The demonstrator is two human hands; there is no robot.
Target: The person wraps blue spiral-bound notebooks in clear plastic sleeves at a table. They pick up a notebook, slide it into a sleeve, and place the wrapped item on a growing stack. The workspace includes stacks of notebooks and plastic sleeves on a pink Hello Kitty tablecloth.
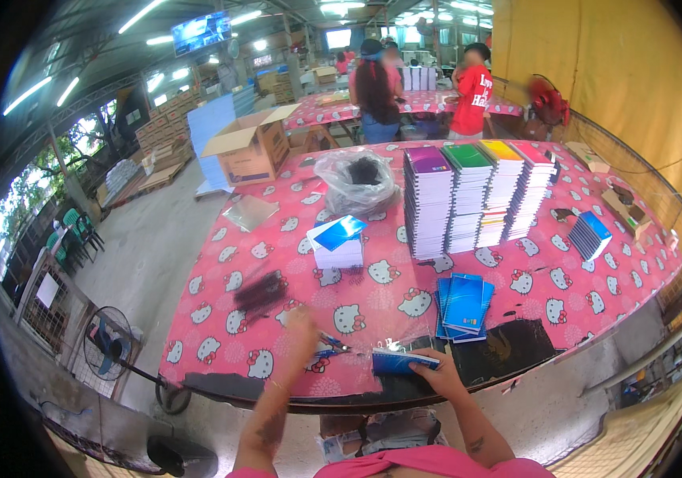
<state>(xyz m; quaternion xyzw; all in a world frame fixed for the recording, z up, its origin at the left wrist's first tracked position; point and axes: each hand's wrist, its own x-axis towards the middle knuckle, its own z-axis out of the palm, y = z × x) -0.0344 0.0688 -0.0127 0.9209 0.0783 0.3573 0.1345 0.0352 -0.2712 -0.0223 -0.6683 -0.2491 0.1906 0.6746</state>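
My right hand (439,374) grips a small blue notebook (395,363) at the table's front edge, thumb on its cover. My left hand (301,331) is smeared by motion, so its fingers do not show clearly. It is above the table, just left of a pair of pliers (334,345); whether it touches them I cannot tell. Beyond that hand lies a bundle of thin black wire coils (261,291). To the right of the held notebook, several blue notebooks (466,304) lie in a loose pile. Farther back stands a stack of white pages (339,253) with blue covers (341,232) on top.
Tall stacks of notebooks (430,203) with purple, green, yellow and red covers stand at the back. Beside them sits a clear plastic bag (357,185) with black contents. A cardboard box (253,151) is behind the table. More notebooks (590,236) lie right; a fan (107,341) stands left.
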